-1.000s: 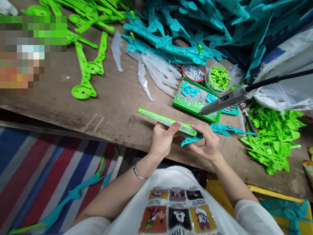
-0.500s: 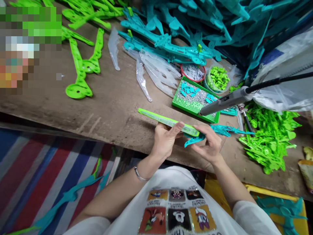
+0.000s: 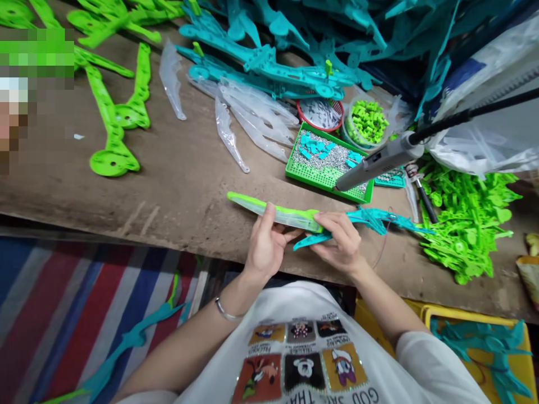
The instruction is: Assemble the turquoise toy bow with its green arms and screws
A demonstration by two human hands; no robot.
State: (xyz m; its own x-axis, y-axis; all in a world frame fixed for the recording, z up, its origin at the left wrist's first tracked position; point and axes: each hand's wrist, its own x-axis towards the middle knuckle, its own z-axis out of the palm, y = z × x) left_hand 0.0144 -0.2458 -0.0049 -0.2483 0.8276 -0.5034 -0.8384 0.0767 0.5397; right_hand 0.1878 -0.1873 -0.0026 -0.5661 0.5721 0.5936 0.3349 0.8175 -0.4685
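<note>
Between my hands is a long toy blade piece (image 3: 290, 217), bright green along one edge with a clear plastic layer on its side. My left hand (image 3: 266, 244) grips it near the middle, thumb on the clear face. My right hand (image 3: 340, 238) holds its right end, where it meets a teal plastic piece (image 3: 373, 217) that stretches right along the bench. A pointed teal tip (image 3: 310, 241) sticks out below, between the hands. The fingers hide the joint. An electric screwdriver (image 3: 374, 163) hangs just beyond, its tip over a green tray.
The green tray (image 3: 328, 180) holds small screws and teal bits. Behind it stand a red basket (image 3: 301, 115) and a tub of green pieces (image 3: 368, 123). Clear blades (image 3: 261, 120) lie left, teal parts (image 3: 290, 62) at the back, green parts (image 3: 467, 235) right. A yellow crate (image 3: 522, 359) sits below.
Both hands have moved slightly left and toward me with the blade piece. It has been turned, so more of its clear side shows. The whole view has shifted a little.
</note>
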